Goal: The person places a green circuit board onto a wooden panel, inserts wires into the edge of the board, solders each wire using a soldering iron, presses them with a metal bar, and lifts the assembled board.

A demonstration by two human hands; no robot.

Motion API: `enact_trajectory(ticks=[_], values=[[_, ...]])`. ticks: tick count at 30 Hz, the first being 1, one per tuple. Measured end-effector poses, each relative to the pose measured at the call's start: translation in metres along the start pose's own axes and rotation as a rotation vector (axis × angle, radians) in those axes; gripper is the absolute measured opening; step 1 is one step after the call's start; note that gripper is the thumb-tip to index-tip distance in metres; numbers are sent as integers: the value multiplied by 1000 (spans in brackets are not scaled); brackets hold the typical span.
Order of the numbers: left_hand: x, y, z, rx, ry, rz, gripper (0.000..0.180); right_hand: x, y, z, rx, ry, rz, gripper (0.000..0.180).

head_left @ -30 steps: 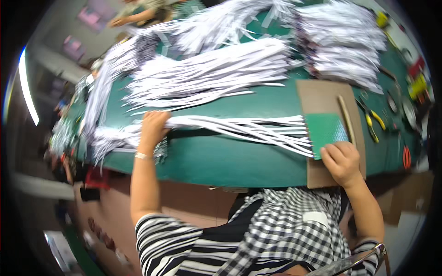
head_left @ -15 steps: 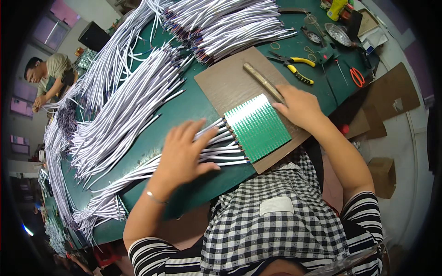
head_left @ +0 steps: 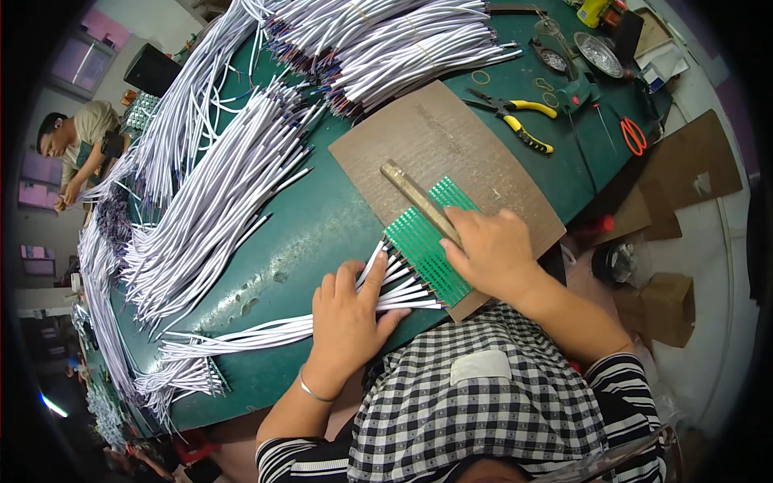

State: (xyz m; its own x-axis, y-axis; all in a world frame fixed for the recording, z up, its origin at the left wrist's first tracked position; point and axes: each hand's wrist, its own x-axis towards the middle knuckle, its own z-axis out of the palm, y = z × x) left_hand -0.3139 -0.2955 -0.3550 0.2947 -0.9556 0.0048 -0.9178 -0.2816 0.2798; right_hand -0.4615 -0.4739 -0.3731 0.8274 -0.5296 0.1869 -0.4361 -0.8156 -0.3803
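A green circuit board panel with rows of pads lies on a brown board. White cables run from the left up to the panel's left edge, their coloured wire ends meeting it. My left hand rests on these cables just short of the panel, fingers and thumb spread. In my right hand is a worn, brass-coloured bar, gripped at its near end and laid slantwise across the panel. That hand and the bar hide part of the panel's right side.
Thick bundles of white cables cover the table's left and far side. Cutting pliers with yellow-black handles lie beyond the brown board. Farther right are red-handled scissors and a metal dish. A person sits at the far left.
My right hand has moved the bar nearer and left, from the brown board's middle onto the panel. My left hand has come right and settled on the cables. The panel has shifted slightly nearer.
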Motion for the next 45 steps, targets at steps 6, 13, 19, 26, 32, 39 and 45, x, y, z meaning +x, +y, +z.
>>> enact_trajectory(ticks=[6,13,19,26,32,39,45], values=[[17,-27,-5,-268,30,18,50,4,40,-30,192,91,97,37],[41,-25,-2,-368,-112,-163,21,25,174,-71,736,647,708,45],[57,-37,-13,-594,-277,-317,15,44,208,-70,1385,574,824,48],[68,-34,-8,-744,-235,-363,13,69,254,-66,1706,536,818,21],[59,-34,5,-638,-16,-204,10,66,212,-74,1362,1036,537,19],[66,-25,4,-542,-18,-257,11,-6,127,-99,1257,704,211,31],[68,-26,12,-309,114,-131,10,-49,54,-76,1171,169,424,57]])
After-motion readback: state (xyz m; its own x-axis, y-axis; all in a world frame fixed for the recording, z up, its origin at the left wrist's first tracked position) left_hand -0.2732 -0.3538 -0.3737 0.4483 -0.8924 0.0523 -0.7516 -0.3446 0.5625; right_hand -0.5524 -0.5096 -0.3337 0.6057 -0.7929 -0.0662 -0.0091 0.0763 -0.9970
